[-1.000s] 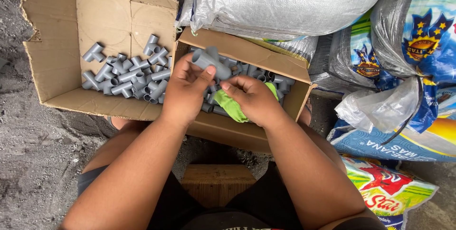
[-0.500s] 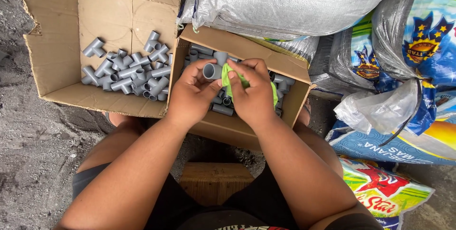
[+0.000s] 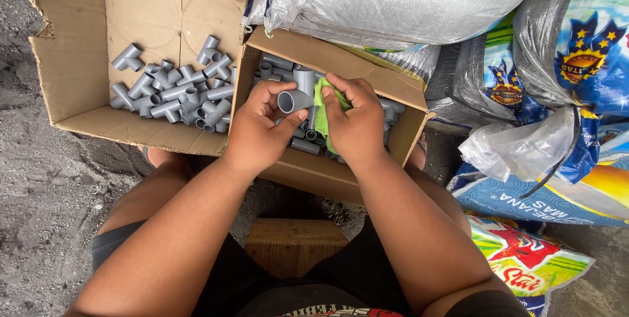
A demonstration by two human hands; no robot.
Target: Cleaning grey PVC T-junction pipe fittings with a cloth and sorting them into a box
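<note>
My left hand [image 3: 257,132] holds a grey plastic pipe tee fitting [image 3: 295,96] above the smaller cardboard box [image 3: 393,88]. My right hand [image 3: 354,124] presses a bright green cloth [image 3: 322,104] against that fitting. Both hands meet over the box, which holds several more grey fittings [image 3: 392,109], partly hidden under my hands.
A larger open cardboard box [image 3: 78,68] at the left holds a pile of grey tee fittings [image 3: 177,88]. Grey and colourful woven sacks [image 3: 406,2] and a clear plastic bag [image 3: 517,150] crowd the back and right. A wooden stool [image 3: 295,245] shows between my legs on gritty ground [image 3: 39,205].
My hands came together over the smaller box. The left hand turned the fitting so its open end faces up, and the right hand brought the green cloth onto it.
</note>
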